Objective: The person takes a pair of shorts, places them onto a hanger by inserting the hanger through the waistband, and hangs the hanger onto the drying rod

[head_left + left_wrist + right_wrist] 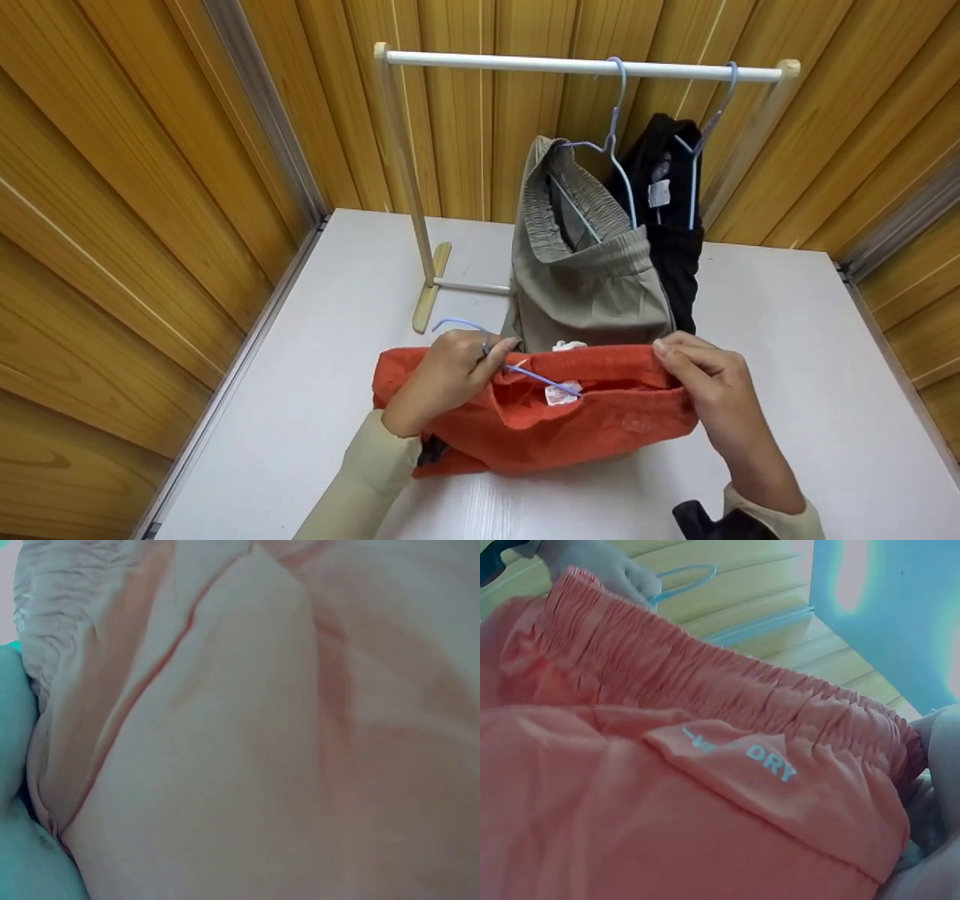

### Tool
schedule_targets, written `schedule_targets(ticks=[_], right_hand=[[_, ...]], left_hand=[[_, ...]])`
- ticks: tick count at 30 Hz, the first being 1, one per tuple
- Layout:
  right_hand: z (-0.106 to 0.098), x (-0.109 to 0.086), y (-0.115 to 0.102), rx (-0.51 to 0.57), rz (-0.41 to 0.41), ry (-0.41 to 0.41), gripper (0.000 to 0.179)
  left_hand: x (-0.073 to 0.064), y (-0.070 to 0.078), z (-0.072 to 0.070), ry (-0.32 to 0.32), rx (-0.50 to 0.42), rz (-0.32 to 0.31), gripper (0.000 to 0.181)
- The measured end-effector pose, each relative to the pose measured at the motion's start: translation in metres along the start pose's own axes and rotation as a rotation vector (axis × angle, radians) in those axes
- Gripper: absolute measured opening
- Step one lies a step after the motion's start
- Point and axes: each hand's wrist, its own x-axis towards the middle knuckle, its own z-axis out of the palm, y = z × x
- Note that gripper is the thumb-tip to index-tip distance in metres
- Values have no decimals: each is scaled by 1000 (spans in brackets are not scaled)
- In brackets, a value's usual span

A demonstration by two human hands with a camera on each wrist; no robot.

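Red-orange shorts (570, 442) with an elastic waist are held up over the white table, waist opening upward. My left hand (454, 371) grips a blue-purple wire hanger (544, 376) near its neck, its hook pointing left. The hanger's arm runs down into the waist opening beside a white label (562, 393). At the right end, my right hand (712, 382) pinches the waistband between thumb and fingers. In the right wrist view the gathered waistband (705, 667) and white lettering show. Shorts fabric (210, 735) fills most of the left wrist view.
A small rack with a white rail (495, 61) stands at the back of the table (300, 360). Grey-beige pants (592, 292) and a black garment (679, 262) hang from it on hangers, right of centre. Wood-patterned panels (112, 187) enclose the table.
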Motion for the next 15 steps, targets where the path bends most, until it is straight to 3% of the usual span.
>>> schedule_targets(ticks=[7, 15], right_hand=[[15, -6, -4, -22, -80, -1, 20], [42, -21, -2, -132, -233, -167, 26]], left_hand=[[4, -1, 5, 55, 28, 7, 41], [7, -5, 10, 241, 85, 7, 39]])
